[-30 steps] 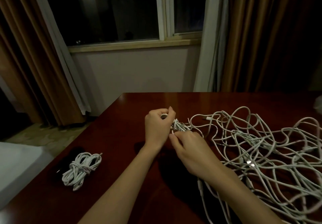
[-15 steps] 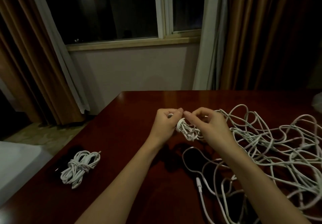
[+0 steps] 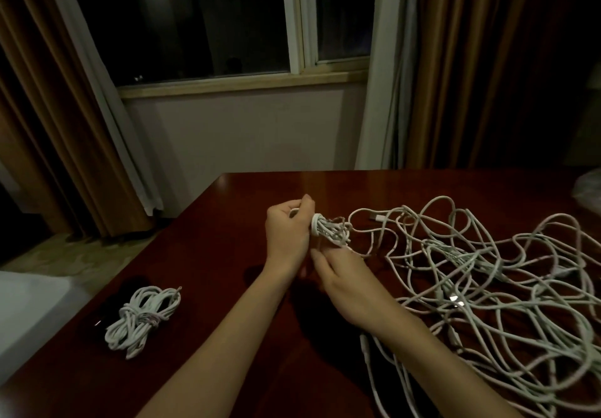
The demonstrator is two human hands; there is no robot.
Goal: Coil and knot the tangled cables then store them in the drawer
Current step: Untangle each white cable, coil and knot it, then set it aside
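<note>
Above the dark red table (image 3: 208,255), my left hand (image 3: 286,232) grips one end of a small white cable coil (image 3: 328,230) with a wrap of cable round it. Just below the coil is my right hand (image 3: 344,282), fingers curled up toward its loose strand; whether they pinch it is hidden. A big tangle of white cables (image 3: 487,281) spreads over the right half of the table and trails to the coil. One finished, knotted white coil (image 3: 143,318) lies near the table's left edge. No drawer is in view.
A small dark object (image 3: 107,316) lies partly under the finished coil. A crumpled pale bag (image 3: 590,190) sits at the far right edge. Curtains and a dark window stand behind the table; a white surface (image 3: 29,313) lies low at left.
My right hand dropped from the top of the coil to below it, carrying the strand round. The left hand kept its grip, and a tight wrap now shows at the coil's left end.
</note>
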